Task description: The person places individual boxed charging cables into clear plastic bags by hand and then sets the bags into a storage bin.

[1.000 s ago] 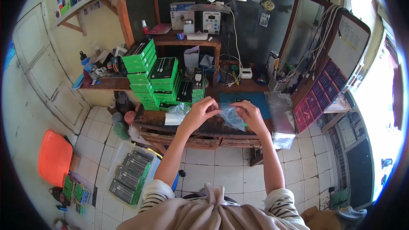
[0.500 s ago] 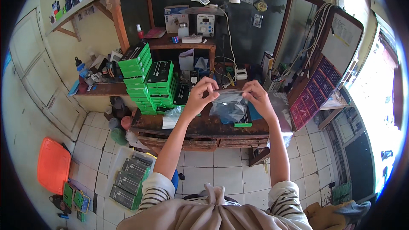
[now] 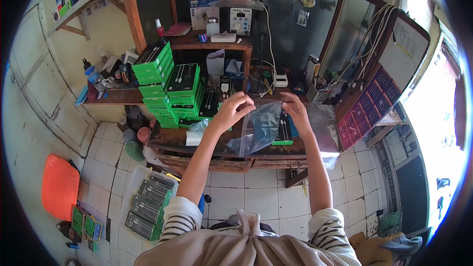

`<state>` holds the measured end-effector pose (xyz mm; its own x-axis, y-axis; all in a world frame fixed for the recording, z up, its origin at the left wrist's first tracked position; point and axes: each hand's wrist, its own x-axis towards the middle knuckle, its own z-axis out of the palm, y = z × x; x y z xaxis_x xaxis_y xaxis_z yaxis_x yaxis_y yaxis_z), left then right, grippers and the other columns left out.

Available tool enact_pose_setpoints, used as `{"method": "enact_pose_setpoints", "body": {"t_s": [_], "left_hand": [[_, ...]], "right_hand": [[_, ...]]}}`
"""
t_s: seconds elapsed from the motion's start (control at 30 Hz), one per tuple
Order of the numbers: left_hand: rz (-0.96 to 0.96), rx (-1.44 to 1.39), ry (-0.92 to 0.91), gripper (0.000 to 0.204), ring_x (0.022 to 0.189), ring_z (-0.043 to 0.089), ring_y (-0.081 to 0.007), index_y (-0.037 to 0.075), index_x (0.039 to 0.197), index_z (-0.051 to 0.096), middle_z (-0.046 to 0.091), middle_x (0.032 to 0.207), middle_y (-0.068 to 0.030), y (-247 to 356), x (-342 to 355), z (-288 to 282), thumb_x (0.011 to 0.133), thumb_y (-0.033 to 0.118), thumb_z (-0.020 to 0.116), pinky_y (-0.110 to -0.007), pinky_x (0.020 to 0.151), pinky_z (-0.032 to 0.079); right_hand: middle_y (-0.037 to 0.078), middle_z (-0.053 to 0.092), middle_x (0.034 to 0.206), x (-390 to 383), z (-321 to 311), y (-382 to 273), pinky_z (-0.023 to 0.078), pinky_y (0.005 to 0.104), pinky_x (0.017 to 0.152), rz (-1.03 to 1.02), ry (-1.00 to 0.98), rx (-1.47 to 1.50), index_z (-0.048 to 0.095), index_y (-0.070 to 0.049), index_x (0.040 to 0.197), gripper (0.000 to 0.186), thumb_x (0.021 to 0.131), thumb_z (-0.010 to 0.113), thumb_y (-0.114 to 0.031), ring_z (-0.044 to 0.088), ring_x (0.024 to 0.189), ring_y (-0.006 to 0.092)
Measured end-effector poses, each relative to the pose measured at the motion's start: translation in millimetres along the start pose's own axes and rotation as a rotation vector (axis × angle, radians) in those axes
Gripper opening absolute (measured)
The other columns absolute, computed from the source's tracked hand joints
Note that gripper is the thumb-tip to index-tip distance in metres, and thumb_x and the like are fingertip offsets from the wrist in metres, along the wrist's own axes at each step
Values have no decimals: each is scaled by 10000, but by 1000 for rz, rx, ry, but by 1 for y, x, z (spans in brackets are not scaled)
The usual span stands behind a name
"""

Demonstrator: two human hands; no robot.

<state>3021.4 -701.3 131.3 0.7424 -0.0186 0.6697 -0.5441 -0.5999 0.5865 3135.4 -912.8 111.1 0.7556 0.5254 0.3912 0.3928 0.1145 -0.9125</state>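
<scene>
A clear plastic bag [image 3: 261,127] hangs over the front of the wooden workbench, stretched between my two hands. My left hand [image 3: 232,112] is closed, pinching the bag's upper left part between thumb and fingers. At its upper right corner, my right hand [image 3: 297,111] has its fingers curled with the tips against the film. Partly behind the bag lies a flat black and green box [image 3: 284,133], with something blue beside it. Left of my left hand, a clear and white plastic packet [image 3: 196,135] rests on the bench.
Stacks of black and green boxes [image 3: 183,81] rise at the bench's left. More boxes fill a plastic bin [image 3: 143,207] on the floor. Clear plastic film [image 3: 322,128] lies at the bench's right end, near a leaning board [image 3: 377,83]. A bench power unit [image 3: 240,21] stands on the rear shelf.
The bag, bunched between my hands before, now hangs longer and flatter, turned with its lower corner to the left. More of the black and green box shows. The view has shifted slightly.
</scene>
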Motion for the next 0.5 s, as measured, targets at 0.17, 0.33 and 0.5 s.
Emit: {"method": "enact_pose_setpoints", "body": {"t_s": [0.17, 0.33, 0.5], "left_hand": [[57, 182, -35, 130, 703, 526, -220, 27, 813, 552, 488, 754, -67, -31, 9, 35, 790, 118, 643, -335, 660, 416], [48, 186, -37, 154, 756, 485, -272, 33, 833, 545, 456, 755, -84, -58, 19, 50, 802, 159, 628, -368, 771, 392], [20, 198, 0, 137, 775, 503, -254, 25, 831, 548, 486, 771, -78, -60, 47, 58, 802, 131, 630, -365, 811, 395]], "right_hand": [[155, 503, 1096, -24, -37, 162, 412, 445, 842, 88, 237, -960, 356, -58, 1311, 765, 730, 693, -424, 494, 1014, 302], [225, 363, 1231, -36, -8, 171, 379, 535, 844, 522, 159, -1087, 219, -59, 1366, 1089, 569, 702, -623, 367, 1118, 390], [219, 396, 1183, -1, -17, 152, 369, 532, 868, 592, 100, -1128, 220, -88, 1353, 1019, 584, 729, -521, 371, 1126, 391]]}}
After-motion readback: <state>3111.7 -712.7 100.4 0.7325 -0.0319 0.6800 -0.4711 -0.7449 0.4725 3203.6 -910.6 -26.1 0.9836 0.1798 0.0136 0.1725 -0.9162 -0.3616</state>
